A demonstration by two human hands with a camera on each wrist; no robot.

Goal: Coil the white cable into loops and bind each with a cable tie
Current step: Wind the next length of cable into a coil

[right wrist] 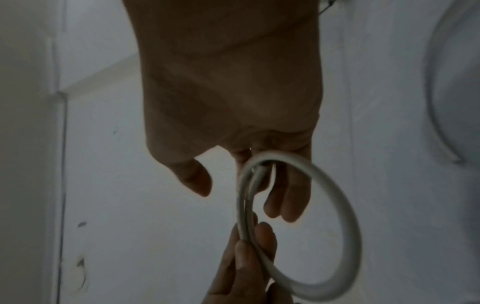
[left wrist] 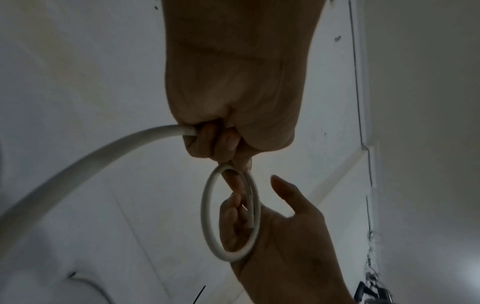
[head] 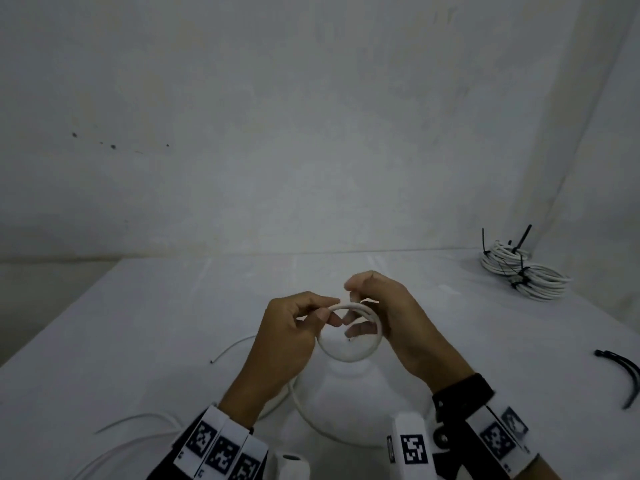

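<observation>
Nearest, slack white cable curves up from the table into the left hand, which pinches a small loop. Just right, the right hand steadies it, fingers loosely curled inside. Loose cable ties lie well right; bound coils sit far right.

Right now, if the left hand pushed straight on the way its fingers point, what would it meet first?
Most likely the right hand. The left hand pinches the white cable loop with fingertips pointing across toward the right hand's fingers, which reach through the same loop. The gap looks small; depth is unclear.
</observation>
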